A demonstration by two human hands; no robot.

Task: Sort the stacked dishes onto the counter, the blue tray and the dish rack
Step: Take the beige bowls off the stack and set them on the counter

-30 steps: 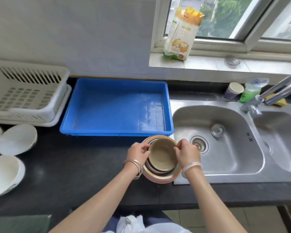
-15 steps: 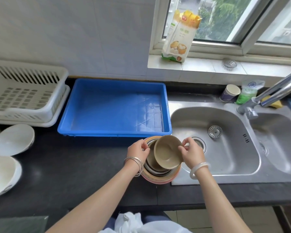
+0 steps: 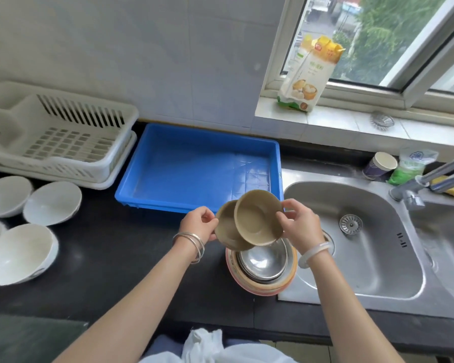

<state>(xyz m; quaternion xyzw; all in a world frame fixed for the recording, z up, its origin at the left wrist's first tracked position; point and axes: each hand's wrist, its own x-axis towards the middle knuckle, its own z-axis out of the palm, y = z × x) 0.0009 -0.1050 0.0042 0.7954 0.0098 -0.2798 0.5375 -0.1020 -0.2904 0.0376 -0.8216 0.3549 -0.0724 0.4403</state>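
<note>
Head view puts our left hand (image 3: 198, 227) pinched on the rim of a brown bowl (image 3: 224, 234). Our right hand (image 3: 300, 226) grips the rim of a second brown bowl (image 3: 257, 222), which overlaps the first. Both bowls are tilted and held in the air. Directly beneath the hands sits the stack (image 3: 262, 268): steel bowls nested in a wide pink-rimmed dish, where the bench (image 3: 121, 263) meets the sink (image 3: 378, 252).

We judge the step in hand to be parting the two brown bowls and choosing a place for each. Next we must carry them clear of the stack without knocking them together. They will probably go to the blue tray (image 3: 189, 169), which lies bare just beyond the hands.

Well left of the left hand stand the white dish rack (image 3: 71, 142) and several white bowls (image 3: 19, 254) on the black bench. Beyond the right hand, a window sill carries a flour bag (image 3: 309, 74).
</note>
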